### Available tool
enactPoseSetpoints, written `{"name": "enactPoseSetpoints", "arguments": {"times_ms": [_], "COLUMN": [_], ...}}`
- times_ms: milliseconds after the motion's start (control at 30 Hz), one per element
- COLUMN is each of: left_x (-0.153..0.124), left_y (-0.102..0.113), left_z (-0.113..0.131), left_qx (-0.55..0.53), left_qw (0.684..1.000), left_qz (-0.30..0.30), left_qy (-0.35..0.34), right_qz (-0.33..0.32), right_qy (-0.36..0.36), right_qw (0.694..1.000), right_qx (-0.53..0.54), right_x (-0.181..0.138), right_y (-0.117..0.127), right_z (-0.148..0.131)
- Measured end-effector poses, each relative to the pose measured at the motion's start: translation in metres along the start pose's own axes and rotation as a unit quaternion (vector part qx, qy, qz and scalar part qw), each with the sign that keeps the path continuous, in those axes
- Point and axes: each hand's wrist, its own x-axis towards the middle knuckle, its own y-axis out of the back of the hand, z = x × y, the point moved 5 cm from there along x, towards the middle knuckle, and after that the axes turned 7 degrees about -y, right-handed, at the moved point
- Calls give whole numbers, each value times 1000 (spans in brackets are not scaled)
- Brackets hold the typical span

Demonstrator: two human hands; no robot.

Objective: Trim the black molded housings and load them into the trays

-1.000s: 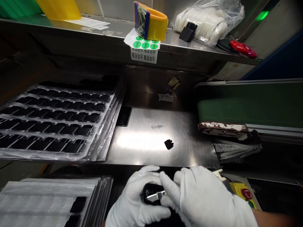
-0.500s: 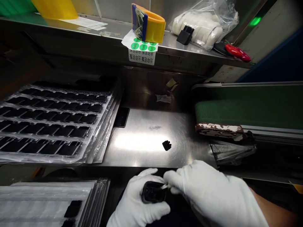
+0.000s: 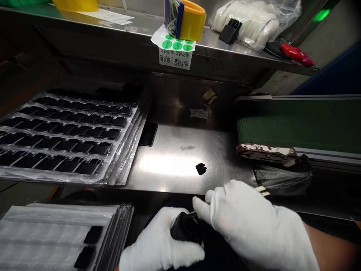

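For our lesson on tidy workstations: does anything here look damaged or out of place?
Yes: the brown end piece beside the green conveyor belt looks worn, patchy with white. A small black part lies alone on the metal bench, apart from the tray.

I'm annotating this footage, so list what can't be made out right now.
All in the head view:
Inside of the black casing: too dark, and the left hand covers part of it.
Thin dark piece at the right hand: that hand hides its far end.
Yellow item, upper left: top cut off by upper edge.
White paper beside it: print too small to read.
Farthest black parts on the tray: outlines lost in shadow.
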Motion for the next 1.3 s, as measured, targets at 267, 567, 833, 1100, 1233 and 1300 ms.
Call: {"name": "enactPoseSetpoints", "arguments": {"times_ms": [267,567,833,1100,1233,1300], "left_x": [-3,-8,0,19,69,97], "left_y": [3,7,13,26,50,62], "left_z": [-3,-12,-13,-17,-68,-92], "left_qx": [41,36,51,-90,-372,-387], "left_qw": [998,997,994,994,920,906], "left_qz": [21,21,82,56,107,137], "left_qy": [43,60,54,-10,63,100], "right_qz": [53,-6,59,95,130,169], "right_qy": [52,-40,-277,-487,-519,-510], "right_qw": [997,992,897,793,765,761], "right_qx": [-1,116,340,353,359,363], "right_x": [0,-1,8,-4,3,12], "right_y": [9,1,-46,-186,-241,-250], "right_z": [-1,21,10,111,146,153]}}
